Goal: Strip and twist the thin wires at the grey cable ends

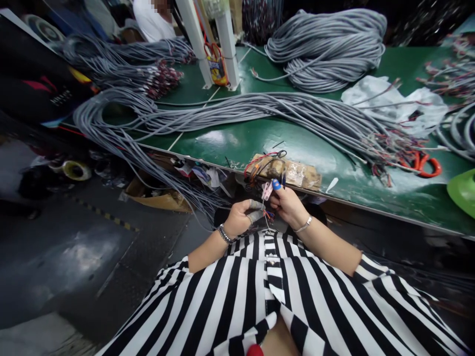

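Observation:
Just in front of my striped shirt, at the table's front edge, my two hands are close together. My left hand [240, 217], with grey covers on its fingertips, is closed in a pinch on thin coloured wires [267, 215]. My right hand [291, 203] has a blue cover on the thumb and is closed at a small pinkish-white piece [266, 191] whose exact kind I cannot make out. A light wire [267, 225] hangs below the fingers. Behind them, a taped brown block [299, 174] with red and black wires lies on the table edge.
Long grey cables [237, 111] stretch across the green table [218, 146] and droop over its left front edge. A big cable coil [326, 49] lies at the back. Orange-handled scissors [426, 165] and a green object [463, 193] are at right. White posts [224, 49] stand behind.

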The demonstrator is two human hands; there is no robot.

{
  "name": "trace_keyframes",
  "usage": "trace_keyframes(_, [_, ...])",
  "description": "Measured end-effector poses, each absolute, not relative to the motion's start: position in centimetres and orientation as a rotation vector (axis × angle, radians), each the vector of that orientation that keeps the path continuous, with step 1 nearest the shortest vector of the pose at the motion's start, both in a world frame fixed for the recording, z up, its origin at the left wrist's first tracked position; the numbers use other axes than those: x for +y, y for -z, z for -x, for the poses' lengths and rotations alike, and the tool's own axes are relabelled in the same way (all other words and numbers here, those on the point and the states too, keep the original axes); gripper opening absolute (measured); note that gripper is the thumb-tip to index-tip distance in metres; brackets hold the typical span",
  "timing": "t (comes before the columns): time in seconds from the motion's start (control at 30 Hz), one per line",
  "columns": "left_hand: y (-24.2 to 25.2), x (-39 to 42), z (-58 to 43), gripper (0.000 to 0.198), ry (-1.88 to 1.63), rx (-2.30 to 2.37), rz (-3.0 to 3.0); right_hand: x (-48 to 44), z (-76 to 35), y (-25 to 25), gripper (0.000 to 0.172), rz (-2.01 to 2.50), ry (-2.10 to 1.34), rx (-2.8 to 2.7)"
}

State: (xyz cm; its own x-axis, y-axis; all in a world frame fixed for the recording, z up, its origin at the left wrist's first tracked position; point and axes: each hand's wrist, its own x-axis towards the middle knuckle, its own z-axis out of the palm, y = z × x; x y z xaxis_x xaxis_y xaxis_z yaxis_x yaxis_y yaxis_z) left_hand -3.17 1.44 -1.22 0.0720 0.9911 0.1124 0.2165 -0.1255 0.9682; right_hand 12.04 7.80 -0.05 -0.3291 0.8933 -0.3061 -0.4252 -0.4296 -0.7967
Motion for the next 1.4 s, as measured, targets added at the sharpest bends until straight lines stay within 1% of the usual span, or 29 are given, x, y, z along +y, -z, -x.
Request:
trace_keyframes(0.17, [1.3,1.2,3.0,0.019,-1.114,1.271,-1.467,7.7,-11.9,0.4,0.049,0.935,-1.872,-0.759])
trace_keyframes(0.37, [0.9,0.0,3.3,0.022,-1.142,1.310,-1.354,7.0,-12.5,1.2,0.054,0.951,-1.933,-0.792])
trace_keyframes(0.57, [1.1,-2.4,4.2,0.023,-1.094,1.277,-1.320,5.7,-14.0,1.9,0.056,0.976,-1.966,-0.888])
trace_keyframes(0.7, [1.2,-4.0,4.8,0.023,-1.109,1.316,-1.343,4.3,-14.7,1.9,0.050,0.958,-2.001,-0.999])
trace_keyframes(0.83, [1.2,-4.7,4.9,0.022,-1.082,1.334,-1.379,3.0,-13.9,0.9,0.042,0.896,-2.057,-1.244])
trace_keyframes(0.93, [1.2,-4.9,4.8,0.024,-1.028,1.308,-1.400,2.3,-13.0,0.0,0.036,0.874,-1.979,-1.331])
trace_keyframes(1.03, [1.2,-5.0,4.7,0.026,-1.010,1.310,-1.356,1.8,-12.9,-0.5,0.032,0.945,-1.875,-1.337])
trace_keyframes(1.23, [0.8,-5.4,4.5,0.031,-0.980,1.247,-1.073,1.5,-14.1,-0.4,0.028,1.069,-1.667,-1.250])
trace_keyframes(1.4, [0.9,-5.3,4.6,0.035,-1.111,1.183,-0.753,2.9,-16.5,-0.7,0.027,1.117,-1.466,-1.096])
